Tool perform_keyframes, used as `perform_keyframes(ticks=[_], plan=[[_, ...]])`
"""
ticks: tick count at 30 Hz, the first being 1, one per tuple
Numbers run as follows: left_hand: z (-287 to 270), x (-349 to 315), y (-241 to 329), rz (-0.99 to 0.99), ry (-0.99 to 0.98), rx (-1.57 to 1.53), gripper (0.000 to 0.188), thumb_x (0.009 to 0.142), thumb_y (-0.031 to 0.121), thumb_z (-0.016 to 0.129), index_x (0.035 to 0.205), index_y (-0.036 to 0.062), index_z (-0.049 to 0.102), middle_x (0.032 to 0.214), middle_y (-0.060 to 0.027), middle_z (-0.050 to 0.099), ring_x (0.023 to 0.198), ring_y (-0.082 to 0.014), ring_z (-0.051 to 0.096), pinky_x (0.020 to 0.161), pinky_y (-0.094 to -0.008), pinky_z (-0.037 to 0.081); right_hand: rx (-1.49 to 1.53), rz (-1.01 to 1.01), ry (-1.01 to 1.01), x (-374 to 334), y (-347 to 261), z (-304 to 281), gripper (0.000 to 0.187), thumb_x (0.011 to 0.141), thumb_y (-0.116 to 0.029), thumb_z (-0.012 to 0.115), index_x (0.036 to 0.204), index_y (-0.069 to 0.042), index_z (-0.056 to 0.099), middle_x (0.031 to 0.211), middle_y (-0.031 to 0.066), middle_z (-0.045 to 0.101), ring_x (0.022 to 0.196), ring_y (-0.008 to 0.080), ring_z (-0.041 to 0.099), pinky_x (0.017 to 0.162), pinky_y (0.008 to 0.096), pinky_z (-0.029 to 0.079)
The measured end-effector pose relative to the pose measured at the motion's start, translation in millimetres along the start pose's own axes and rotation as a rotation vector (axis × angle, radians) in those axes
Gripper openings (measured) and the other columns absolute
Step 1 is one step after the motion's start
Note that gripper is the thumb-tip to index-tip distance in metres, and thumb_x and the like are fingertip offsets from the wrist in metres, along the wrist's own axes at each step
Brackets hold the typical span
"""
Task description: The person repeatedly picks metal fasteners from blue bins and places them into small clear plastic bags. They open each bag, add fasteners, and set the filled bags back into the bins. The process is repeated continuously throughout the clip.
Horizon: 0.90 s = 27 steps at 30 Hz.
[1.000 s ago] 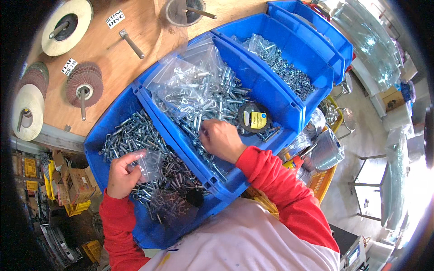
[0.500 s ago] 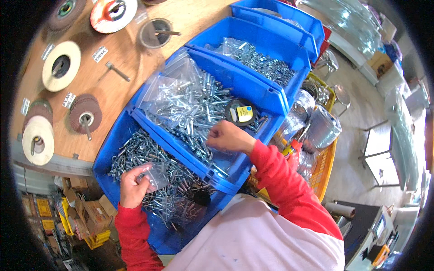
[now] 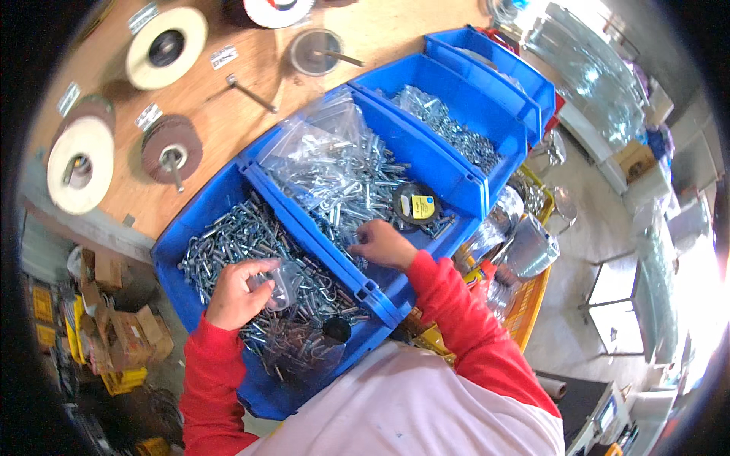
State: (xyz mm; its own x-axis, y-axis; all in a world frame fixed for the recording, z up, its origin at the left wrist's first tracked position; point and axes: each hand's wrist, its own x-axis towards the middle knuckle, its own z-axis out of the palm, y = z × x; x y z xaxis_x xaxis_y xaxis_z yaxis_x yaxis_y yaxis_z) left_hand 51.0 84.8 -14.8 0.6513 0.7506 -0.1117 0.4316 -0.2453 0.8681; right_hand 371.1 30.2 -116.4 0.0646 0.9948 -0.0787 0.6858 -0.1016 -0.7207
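My left hand (image 3: 237, 296) pinches a small clear plastic bag (image 3: 284, 286) over the nearest blue bin (image 3: 266, 391). Loose shiny metal hardware (image 3: 228, 239), some of it hook-shaped like hook bolts, fills that bin. My right hand (image 3: 386, 245) is low over the second blue bin (image 3: 456, 171), fingers curled together at its metal pieces (image 3: 334, 213). Whatever those fingertips hold, if anything, is too small to tell. Clear plastic bags (image 3: 315, 133) lie heaped at the far left of the second bin. Beside my right hand sits a black disc (image 3: 414, 204) with a yellow label.
Another blue bin (image 3: 525, 121) with small metal parts (image 3: 456, 129) stands beyond. On a wooden board (image 3: 220, 129) at the left are grinding wheels (image 3: 80, 163) on shafts. A yellow crate (image 3: 532, 292) with wrapped coils (image 3: 531, 247) stands right; cardboard boxes (image 3: 125, 334) are lower left.
The whole view has shifted and turned a little. My left hand with the clear bag has moved slightly right over the nearest bin. My right hand remains curled over the second bin's hardware.
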Motion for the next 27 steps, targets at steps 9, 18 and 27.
perform_keyframes(ticks=[9, 18, 27], plan=[[1, 9, 25, 0.194, -0.039, 0.294, 0.045, 0.073, 0.013, 0.068, 0.116, 0.001, 0.072, 0.096, -0.0258, 0.073, 0.091, -0.0425, 0.072, 0.083, -0.0472, 0.057, 0.695, -0.326, 0.104, -51, -131, -34, 0.014, 0.09, -0.006, 0.08, 0.102, -0.001, 0.076, 0.086, 0.0029, 0.073, 0.076, 0.0052, 0.061, 0.063, 0.0238, 0.048], [-7, 4, 34, 0.13, -0.115, 0.037, 0.044, 0.074, 0.009, 0.069, 0.118, 0.0005, 0.069, 0.081, -0.0211, 0.072, 0.078, -0.034, 0.074, 0.073, -0.0428, 0.057, 0.302, -0.462, 0.001, -26, -167, -2, 0.031, 0.084, -0.007, 0.081, 0.114, -0.002, 0.074, 0.091, 0.0138, 0.075, 0.07, 0.0173, 0.069, 0.064, 0.0326, 0.055], [-14, 0, 44, -0.018, -0.195, -0.114, 0.055, 0.081, -0.007, 0.06, 0.136, -0.0021, 0.06, 0.095, -0.0112, 0.073, 0.067, -0.0163, 0.072, 0.062, -0.0333, 0.058, -0.148, -0.777, -0.039, -24, -172, -29, 0.031, 0.084, -0.009, 0.07, 0.114, -0.004, 0.066, 0.084, 0.0174, 0.07, 0.081, 0.0375, 0.072, 0.066, 0.0463, 0.058]])
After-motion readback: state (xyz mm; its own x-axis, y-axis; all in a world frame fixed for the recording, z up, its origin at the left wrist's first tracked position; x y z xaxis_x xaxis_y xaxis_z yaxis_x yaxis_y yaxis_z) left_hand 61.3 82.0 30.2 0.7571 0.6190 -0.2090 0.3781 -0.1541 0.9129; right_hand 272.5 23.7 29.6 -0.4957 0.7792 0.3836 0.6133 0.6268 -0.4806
